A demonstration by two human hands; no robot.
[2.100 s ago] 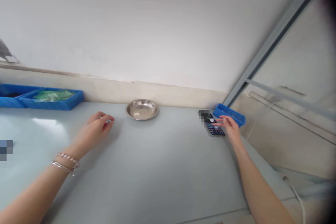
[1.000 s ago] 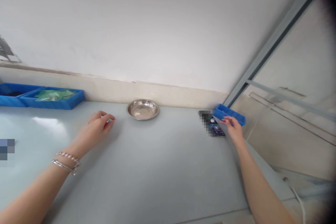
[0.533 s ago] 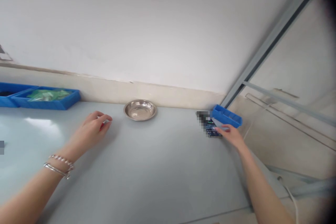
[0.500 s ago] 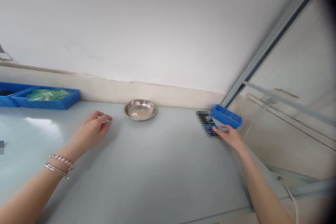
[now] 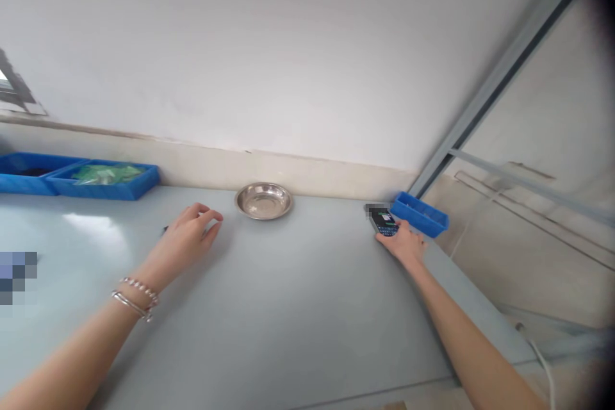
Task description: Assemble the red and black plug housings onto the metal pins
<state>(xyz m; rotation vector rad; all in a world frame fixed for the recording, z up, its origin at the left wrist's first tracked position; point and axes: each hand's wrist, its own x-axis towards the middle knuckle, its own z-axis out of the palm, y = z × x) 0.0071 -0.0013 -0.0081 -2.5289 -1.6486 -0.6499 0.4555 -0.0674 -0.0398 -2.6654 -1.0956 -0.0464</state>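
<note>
My right hand (image 5: 404, 245) is at the table's far right corner, with its fingers wrapped round the near end of a phone (image 5: 384, 220) that has a lit screen. The phone lies beside a small blue tray (image 5: 421, 214). Resting on the grey table (image 5: 298, 307), my left hand (image 5: 189, 240) has its fingers loosely curled; what they cover is hidden. Two bracelets sit on that wrist. A round steel dish (image 5: 263, 200) stands by the wall, a little right of my left hand.
Two blue trays stand against the wall at the far left, one (image 5: 106, 179) holding green bags, the other (image 5: 23, 172) partly cut off. A white cable (image 5: 542, 359) hangs off the table's right edge. A metal frame post rises behind the small tray.
My right hand went from touching the phone's screen with its fingertips to closing round the phone's near end. My left hand shifted slightly right and stays on the table.
</note>
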